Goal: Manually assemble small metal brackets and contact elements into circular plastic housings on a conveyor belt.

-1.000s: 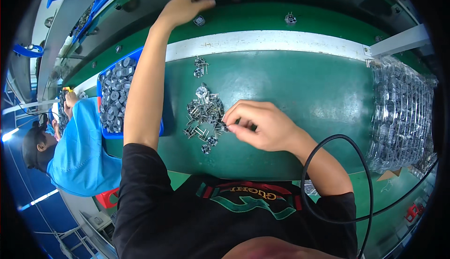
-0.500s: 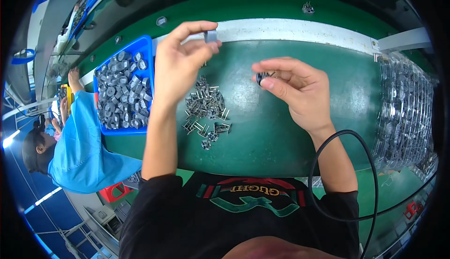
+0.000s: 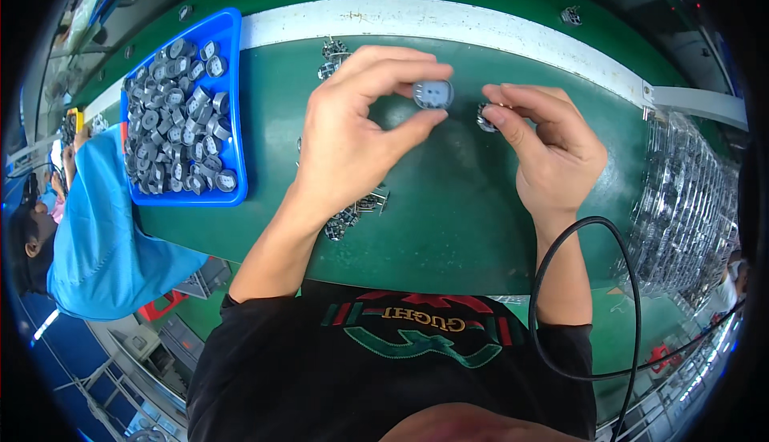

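Observation:
Between thumb and fingers, my left hand (image 3: pixel 352 122) grips a grey round plastic housing (image 3: pixel 433 94), its face with small holes turned toward me. My right hand (image 3: pixel 557 142) pinches a small round circuit board with metal pins (image 3: pixel 485 118), partly covered by the fingertips. The two parts are close together but apart, above the green table (image 3: pixel 448 226). Under and beside my left hand lies a pile of pinned circuit boards (image 3: pixel 343 222), largely hidden by the hand and forearm.
A blue tray (image 3: pixel 243 122) full of grey housings stands at the left, beside a person in a blue garment (image 3: pixel 116 242). Stacked clear plastic trays (image 3: pixel 681 202) are at the right. A black cable (image 3: pixel 638 306) loops by my right forearm. A white rail (image 3: pixel 448 22) borders the table's far side.
My left hand has moved right and down with the housing, toward the right hand. My right hand has shifted slightly right. The view has also shifted, and parts beyond the rail have changed place.

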Demonstrator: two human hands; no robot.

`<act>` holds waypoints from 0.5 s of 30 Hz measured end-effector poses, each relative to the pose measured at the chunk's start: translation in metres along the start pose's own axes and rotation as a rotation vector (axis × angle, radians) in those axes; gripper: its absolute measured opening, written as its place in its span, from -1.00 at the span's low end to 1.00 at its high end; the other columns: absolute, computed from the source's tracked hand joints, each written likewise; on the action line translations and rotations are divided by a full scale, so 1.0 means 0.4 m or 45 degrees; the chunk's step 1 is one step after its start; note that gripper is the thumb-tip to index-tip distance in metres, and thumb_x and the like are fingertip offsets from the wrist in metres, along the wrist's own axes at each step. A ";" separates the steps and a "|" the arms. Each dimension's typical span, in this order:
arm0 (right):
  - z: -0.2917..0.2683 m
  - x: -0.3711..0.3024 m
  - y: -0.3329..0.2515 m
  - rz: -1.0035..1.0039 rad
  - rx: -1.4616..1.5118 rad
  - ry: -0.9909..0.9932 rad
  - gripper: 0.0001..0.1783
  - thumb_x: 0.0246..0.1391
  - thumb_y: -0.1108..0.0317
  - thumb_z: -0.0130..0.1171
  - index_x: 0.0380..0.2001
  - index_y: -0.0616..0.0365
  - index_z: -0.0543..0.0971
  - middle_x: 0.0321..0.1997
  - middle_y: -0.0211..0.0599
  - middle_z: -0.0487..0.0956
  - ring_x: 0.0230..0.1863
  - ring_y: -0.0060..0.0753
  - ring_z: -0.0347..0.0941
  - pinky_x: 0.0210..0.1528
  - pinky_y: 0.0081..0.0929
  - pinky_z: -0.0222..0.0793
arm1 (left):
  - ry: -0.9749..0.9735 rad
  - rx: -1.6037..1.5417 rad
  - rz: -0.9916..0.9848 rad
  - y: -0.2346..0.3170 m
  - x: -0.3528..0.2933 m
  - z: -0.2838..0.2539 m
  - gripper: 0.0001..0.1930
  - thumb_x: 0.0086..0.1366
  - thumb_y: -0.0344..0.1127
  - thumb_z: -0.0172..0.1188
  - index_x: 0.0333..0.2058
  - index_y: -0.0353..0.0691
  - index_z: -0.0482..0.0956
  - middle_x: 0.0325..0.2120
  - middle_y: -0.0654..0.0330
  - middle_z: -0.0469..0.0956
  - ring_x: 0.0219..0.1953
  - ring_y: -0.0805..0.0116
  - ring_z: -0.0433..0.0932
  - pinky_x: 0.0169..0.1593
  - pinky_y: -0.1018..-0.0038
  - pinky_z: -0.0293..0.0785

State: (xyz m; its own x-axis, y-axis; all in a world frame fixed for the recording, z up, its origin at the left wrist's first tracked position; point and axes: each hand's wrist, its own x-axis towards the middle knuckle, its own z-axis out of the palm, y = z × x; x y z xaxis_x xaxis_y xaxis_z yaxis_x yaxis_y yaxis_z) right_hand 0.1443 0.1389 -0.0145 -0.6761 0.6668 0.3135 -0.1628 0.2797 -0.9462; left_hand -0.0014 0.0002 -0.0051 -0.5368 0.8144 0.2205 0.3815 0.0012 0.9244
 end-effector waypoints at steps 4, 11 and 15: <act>0.003 0.004 -0.009 -0.322 -0.398 -0.060 -0.75 -0.15 0.71 0.37 -0.33 0.26 0.68 -0.31 -0.21 0.70 -0.28 -0.29 0.63 -0.26 -0.50 0.56 | -0.106 -0.155 -0.189 0.020 -0.014 0.020 -0.56 0.04 -0.71 0.34 -0.05 -0.36 0.64 -0.12 0.13 0.53 -0.16 0.43 0.56 -0.14 0.57 0.58; 0.017 -0.007 -0.007 -0.431 -0.377 -0.001 -0.72 -0.20 0.70 0.41 -0.34 0.23 0.67 -0.34 -0.28 0.70 -0.34 -0.33 0.60 -0.35 -0.51 0.51 | -0.154 -0.087 -0.251 0.032 -0.019 0.027 -0.59 0.03 -0.71 0.32 -0.08 -0.41 0.63 -0.13 0.12 0.53 -0.26 0.47 0.56 -0.21 0.61 0.57; 0.023 -0.010 -0.011 -0.418 -0.393 -0.037 -0.70 -0.20 0.69 0.41 -0.32 0.21 0.67 -0.36 -0.29 0.70 -0.39 -0.34 0.58 -0.37 -0.53 0.49 | -0.154 -0.223 -0.297 0.032 -0.023 0.033 -0.59 0.03 -0.72 0.32 -0.08 -0.43 0.62 -0.14 0.12 0.52 -0.27 0.50 0.54 -0.21 0.63 0.56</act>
State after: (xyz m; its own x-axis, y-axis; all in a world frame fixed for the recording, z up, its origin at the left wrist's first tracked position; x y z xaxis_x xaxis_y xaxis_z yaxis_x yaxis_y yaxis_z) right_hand 0.1413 0.1286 -0.0123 -0.6453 0.4897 0.5863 -0.1532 0.6689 -0.7274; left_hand 0.0183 0.0003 0.0004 -0.4970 0.8671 -0.0329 0.1173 0.1047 0.9876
